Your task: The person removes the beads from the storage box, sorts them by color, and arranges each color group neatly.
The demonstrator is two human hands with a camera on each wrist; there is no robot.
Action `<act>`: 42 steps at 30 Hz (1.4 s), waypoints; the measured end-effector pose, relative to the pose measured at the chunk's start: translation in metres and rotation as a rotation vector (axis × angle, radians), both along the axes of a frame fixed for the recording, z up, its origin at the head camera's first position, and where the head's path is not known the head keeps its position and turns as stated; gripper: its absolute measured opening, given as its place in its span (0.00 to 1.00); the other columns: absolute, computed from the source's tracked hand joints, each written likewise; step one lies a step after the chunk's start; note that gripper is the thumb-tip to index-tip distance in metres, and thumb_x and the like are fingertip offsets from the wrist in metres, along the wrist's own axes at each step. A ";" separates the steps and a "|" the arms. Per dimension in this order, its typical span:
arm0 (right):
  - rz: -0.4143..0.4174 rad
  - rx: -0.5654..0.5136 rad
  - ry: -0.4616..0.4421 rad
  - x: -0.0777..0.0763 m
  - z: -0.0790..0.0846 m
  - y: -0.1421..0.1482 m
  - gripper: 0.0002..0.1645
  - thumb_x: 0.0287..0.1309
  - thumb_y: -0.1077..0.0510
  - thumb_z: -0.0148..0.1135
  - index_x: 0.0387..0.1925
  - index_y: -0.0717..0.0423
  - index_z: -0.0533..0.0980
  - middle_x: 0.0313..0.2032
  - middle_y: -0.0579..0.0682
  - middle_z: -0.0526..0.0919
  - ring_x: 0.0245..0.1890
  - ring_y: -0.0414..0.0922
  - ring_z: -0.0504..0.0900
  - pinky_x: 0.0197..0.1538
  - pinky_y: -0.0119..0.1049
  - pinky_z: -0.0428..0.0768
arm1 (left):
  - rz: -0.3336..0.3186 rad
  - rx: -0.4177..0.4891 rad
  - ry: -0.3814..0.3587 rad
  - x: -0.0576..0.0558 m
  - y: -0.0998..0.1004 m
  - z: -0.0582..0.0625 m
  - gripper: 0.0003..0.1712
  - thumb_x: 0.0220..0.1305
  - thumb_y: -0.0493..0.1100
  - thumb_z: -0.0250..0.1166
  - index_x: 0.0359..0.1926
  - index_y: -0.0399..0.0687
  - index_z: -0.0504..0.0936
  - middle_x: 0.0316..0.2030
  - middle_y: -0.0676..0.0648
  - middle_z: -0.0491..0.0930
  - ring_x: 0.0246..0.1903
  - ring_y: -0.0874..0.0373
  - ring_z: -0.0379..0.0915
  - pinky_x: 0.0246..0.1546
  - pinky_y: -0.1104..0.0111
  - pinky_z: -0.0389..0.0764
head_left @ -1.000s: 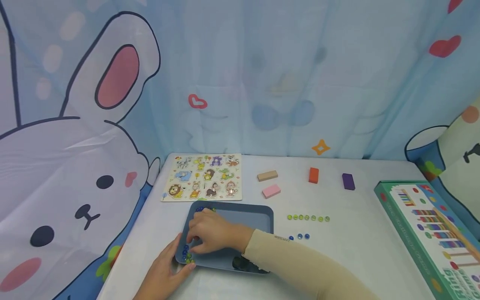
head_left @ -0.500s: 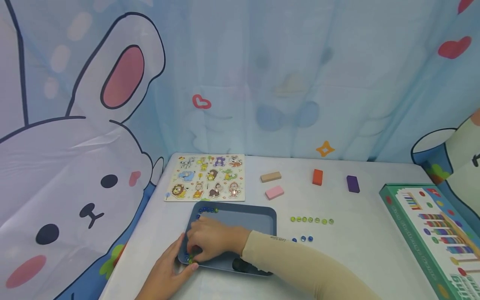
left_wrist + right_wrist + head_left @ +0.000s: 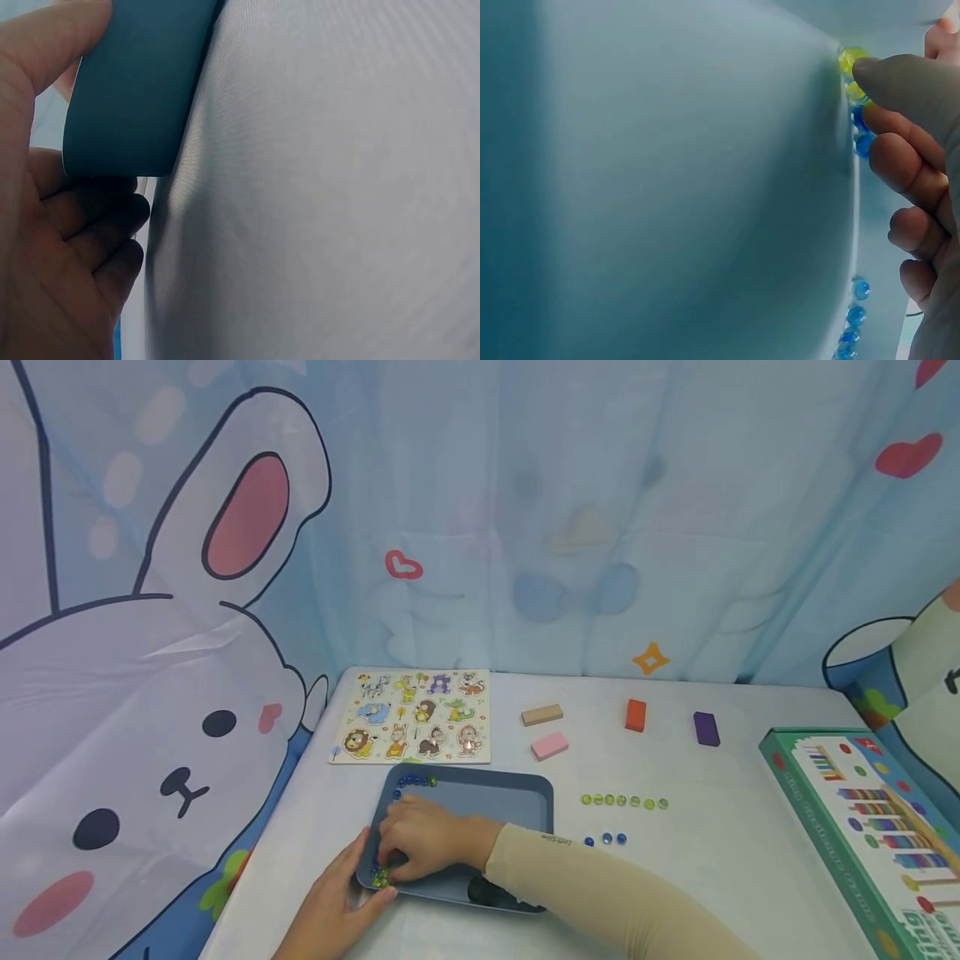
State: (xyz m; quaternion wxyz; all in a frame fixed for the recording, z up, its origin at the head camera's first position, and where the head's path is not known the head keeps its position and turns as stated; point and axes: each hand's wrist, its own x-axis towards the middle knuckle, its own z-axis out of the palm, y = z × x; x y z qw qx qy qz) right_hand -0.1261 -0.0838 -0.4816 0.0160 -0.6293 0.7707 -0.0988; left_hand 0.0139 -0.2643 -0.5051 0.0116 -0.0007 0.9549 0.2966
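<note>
A blue-grey tray point(image 3: 491, 793) lies on the white table. My left hand point(image 3: 330, 897) grips its near left corner, thumb along the front wall and fingers round the side, as the left wrist view shows. My right hand point(image 3: 423, 835) reaches into that same corner. Its thumb and forefinger pinch a yellow-green glass marble point(image 3: 851, 61) against the tray wall. Another yellow-green marble point(image 3: 857, 91) and blue marbles point(image 3: 864, 145) line the wall beside the fingertips. Along the far left corner runs a curve of blue marbles point(image 3: 412, 781) ending in a yellow-green one point(image 3: 432, 782).
Right of the tray lie a row of yellow-green marbles point(image 3: 622, 800) and a few blue ones point(image 3: 607, 838). Farther back are an animal puzzle board point(image 3: 411, 717) and wooden point(image 3: 542, 715), pink point(image 3: 550, 746), red point(image 3: 635, 715) and purple point(image 3: 706, 728) blocks. A green box point(image 3: 862, 827) stands right.
My right hand has moved nearer along the tray's left side into the near left corner, uncovering the far marbles. The left hand keeps its hold, and the head view has shifted slightly.
</note>
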 end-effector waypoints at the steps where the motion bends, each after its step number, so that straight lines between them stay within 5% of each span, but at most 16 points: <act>1: -0.002 -0.002 0.004 0.000 -0.001 0.000 0.10 0.57 0.36 0.75 0.39 0.30 0.89 0.28 0.27 0.77 0.32 0.29 0.67 0.38 0.23 0.60 | 0.001 0.001 0.000 0.000 0.000 0.000 0.58 0.64 0.75 0.65 0.82 0.48 0.58 0.76 0.40 0.68 0.73 0.41 0.69 0.68 0.42 0.76; 17: -0.010 0.004 0.018 0.003 -0.004 0.002 0.07 0.59 0.38 0.75 0.38 0.29 0.89 0.29 0.28 0.77 0.31 0.29 0.66 0.37 0.23 0.59 | 0.001 0.050 -0.079 0.001 0.003 0.000 0.60 0.63 0.77 0.63 0.83 0.50 0.55 0.79 0.42 0.64 0.76 0.42 0.64 0.72 0.43 0.72; 30: -0.020 -0.037 -0.035 0.000 -0.006 0.005 0.06 0.59 0.40 0.74 0.35 0.31 0.89 0.27 0.28 0.77 0.31 0.29 0.67 0.37 0.22 0.58 | 0.004 0.016 0.002 0.004 0.006 -0.007 0.57 0.63 0.72 0.68 0.82 0.48 0.58 0.76 0.41 0.68 0.73 0.43 0.69 0.68 0.44 0.77; 42: -0.219 -0.226 -0.070 -0.027 0.033 0.036 0.06 0.61 0.40 0.74 0.37 0.31 0.89 0.29 0.29 0.80 0.34 0.30 0.71 0.42 0.27 0.67 | 0.015 0.046 -0.101 -0.002 0.003 0.007 0.61 0.62 0.77 0.65 0.84 0.51 0.54 0.79 0.39 0.63 0.76 0.38 0.64 0.72 0.39 0.71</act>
